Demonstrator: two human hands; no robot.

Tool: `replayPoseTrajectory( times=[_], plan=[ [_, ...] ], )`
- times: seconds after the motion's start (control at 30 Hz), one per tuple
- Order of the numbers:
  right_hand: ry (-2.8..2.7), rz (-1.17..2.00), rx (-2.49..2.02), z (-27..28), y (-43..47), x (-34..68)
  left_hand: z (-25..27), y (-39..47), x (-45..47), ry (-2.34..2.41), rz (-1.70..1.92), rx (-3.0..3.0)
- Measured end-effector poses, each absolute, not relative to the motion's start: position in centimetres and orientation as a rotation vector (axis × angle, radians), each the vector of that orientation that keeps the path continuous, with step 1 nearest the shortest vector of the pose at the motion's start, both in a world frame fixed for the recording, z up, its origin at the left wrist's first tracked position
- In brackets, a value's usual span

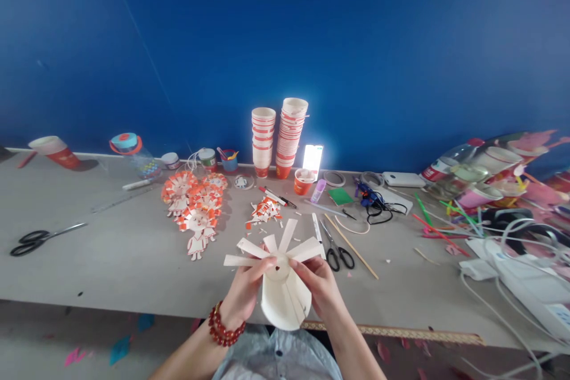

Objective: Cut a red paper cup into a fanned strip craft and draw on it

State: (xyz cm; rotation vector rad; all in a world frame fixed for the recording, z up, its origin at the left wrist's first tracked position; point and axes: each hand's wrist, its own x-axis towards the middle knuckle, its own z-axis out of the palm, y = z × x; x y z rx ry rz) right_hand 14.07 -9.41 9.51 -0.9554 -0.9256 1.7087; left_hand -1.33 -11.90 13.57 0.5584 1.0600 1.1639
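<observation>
A cut paper cup is held between my two hands above the table's near edge. Several white strips fan out from its base, away from me, and a small dark red spot shows near the middle. My left hand grips its left side, thumb on the inner face; red bead bracelets circle that wrist. On the right side, my right hand pinches it with the thumb near the strips. Just beyond lies a small heap of orange and white paper scraps. Black-handled scissors rest to the right of my right hand.
Two tall cup stacks stand by the blue wall, near a lit phone. Paper figures with orange frills pile up left. Other scissors lie far left. Bottles, straws and a white power strip crowd the right.
</observation>
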Motion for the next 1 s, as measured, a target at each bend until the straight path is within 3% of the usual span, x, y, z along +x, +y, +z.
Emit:
replayPoseTrajectory(
  times=[0.43,0.8,0.87,1.0],
  plan=[
    [-1.47,1.54,-0.777,12.6,-11.4,15.5,11.9,-11.6,-1.8,1.165,1.313,1.016],
    [-1.643,0.422,-0.915,10.9,-11.7,15.8,11.5,-11.2,-1.6,1.092,1.379,0.848],
    [-1.628,0.407,-0.916,11.1,-11.6,15.8,11.4,-11.2,-1.5,1.086,1.389,0.781],
    [-1.426,0.743,-0.888,11.4,-11.3,15.8,11.5,-11.3,-1.5,1.259,1.408,0.635]
  ],
)
